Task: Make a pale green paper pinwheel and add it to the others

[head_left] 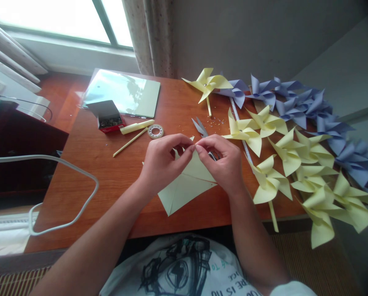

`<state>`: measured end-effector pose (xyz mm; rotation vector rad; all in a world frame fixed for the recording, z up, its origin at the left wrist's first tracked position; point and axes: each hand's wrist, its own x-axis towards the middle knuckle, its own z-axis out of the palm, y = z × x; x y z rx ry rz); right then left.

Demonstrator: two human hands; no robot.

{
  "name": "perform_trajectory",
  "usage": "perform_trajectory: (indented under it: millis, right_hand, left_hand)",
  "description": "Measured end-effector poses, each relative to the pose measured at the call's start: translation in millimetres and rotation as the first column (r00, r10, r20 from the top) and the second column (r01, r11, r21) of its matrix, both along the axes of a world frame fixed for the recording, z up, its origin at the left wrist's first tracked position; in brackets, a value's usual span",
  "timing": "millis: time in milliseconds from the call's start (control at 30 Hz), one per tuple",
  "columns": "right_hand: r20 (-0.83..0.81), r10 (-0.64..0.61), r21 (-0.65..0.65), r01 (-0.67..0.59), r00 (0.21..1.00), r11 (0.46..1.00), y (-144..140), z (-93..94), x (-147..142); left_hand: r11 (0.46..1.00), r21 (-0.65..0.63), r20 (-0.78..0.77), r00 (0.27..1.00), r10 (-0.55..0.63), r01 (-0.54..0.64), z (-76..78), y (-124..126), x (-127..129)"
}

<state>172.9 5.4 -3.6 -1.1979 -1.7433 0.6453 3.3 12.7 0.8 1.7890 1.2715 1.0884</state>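
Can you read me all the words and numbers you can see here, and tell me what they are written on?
"TO": teal letters on the person's white printed T-shirt, partly hidden by a fold.
"PE IS NO": black letters low on the same shirt, upside down and cut off, so the reading is unsure.
Small open red cardboard box on the brown wooden table: no readable label.
Pale yellow paper square, pinched by the left hand and right hand: blank.

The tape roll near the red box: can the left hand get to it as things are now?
Probably yes, but not freely: the tape roll lies uncovered just beyond the left hand, with bare table between. However, that hand's fingers pinch the yellow paper.
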Motion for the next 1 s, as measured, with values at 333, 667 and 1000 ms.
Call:
perform_trajectory:
  millis: [333,667,1000]
  right_hand:
    - [0.055,-0.008,0.049,0.005,0.998,0.999,1.4,-3.0,0.2]
    - [0.022,-0.039,0.027,0.038,0.999,0.999,1.3,-4.0,0.1]
    - [-0.082,-0.029,-0.074,0.023,0.996,0.997,-0.2,-4.6,0.9]
  left_hand:
    - [0.999,0.045,-0.050,0.999,0.006,-0.003,-3.0,0.0,0.1]
    - [0.996,0.081,-0.101,0.994,0.031,-0.022,-5.0,-0.7,1.8]
    - [0.998,-0.058,0.079,0.997,-0.003,0.008,-3.6,0.9,0.8]
